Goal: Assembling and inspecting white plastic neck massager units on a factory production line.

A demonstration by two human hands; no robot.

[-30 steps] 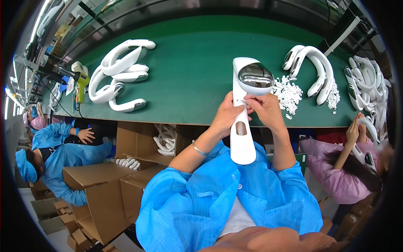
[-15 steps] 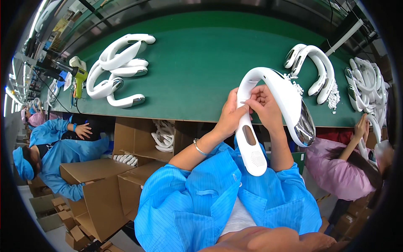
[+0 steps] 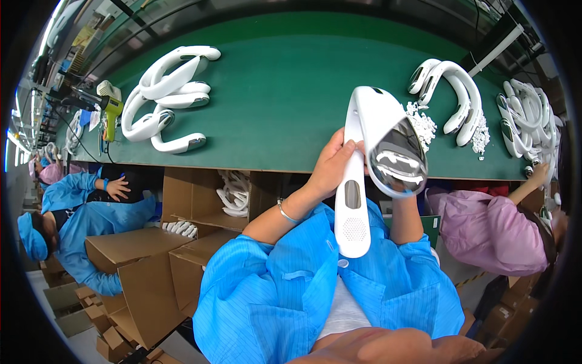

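A white curved device point(image 3: 356, 162) is held up in front of the person's chest, its bend over the near edge of the counter point(image 3: 291, 103) and its perforated end against the view of the blue jacket point(image 3: 260, 297). One arm of it points down, with an oval opening above the perforations; the other ends in a glossy mirrored face point(image 3: 400, 159). The left hand point(image 3: 329, 167) has its grip closed around the straight arm, thumb on top. The right hand point(image 3: 362, 147) is mostly hidden behind the device, so the state of its grip cannot be told.

Just beyond the mirrored face lies a pile of small white parts point(image 3: 424, 128), near two nested curved devices point(image 3: 465, 100). At the far right is a larger heap of them point(image 3: 530, 115), where a co-worker in pink point(image 3: 491, 233) reaches in. To the left lie more stacked devices point(image 3: 159, 85) and a yellow-green tool point(image 3: 111, 108). Below the counter stand open cardboard boxes point(image 3: 151, 297), beside a co-worker in blue point(image 3: 109, 221).
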